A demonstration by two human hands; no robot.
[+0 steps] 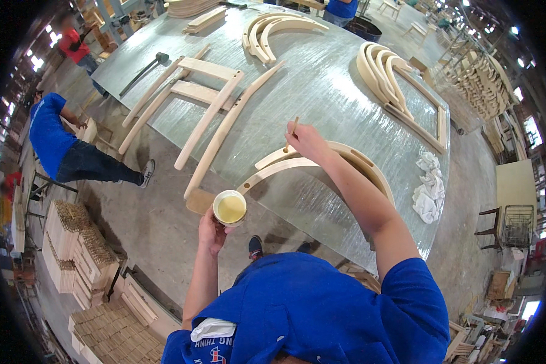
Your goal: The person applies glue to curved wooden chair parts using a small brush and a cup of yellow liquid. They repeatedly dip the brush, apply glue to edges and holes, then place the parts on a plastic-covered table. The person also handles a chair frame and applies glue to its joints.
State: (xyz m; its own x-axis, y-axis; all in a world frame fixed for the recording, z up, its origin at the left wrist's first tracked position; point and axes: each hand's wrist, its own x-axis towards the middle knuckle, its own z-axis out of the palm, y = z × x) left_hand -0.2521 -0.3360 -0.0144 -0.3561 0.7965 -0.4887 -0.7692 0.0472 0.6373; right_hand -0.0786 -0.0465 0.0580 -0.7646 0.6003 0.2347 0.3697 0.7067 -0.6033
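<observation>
My left hand (210, 235) is wrapped round a small white cup (241, 219) of pale yellow liquid, held beside the table's near edge. In my right hand (309, 143) is a thin wooden stick (295, 123), pinched upright. Its lower end meets or hovers just over a curved wooden piece (363, 159) with dark holes or slots; I cannot tell whether it touches. A second curved piece (267, 175), with a round hole near its end, lies closer to me. My right forearm covers part of both curves.
The table (321, 85) has a shiny film cover. On it lie chair-frame parts (221, 115), a mallet (161, 59), curved pieces (267, 30), more curves with a frame (379, 79), and crumpled white cloth (429, 191). A person in blue (51, 139) bends at left; wood stacks (79, 242) stand nearby.
</observation>
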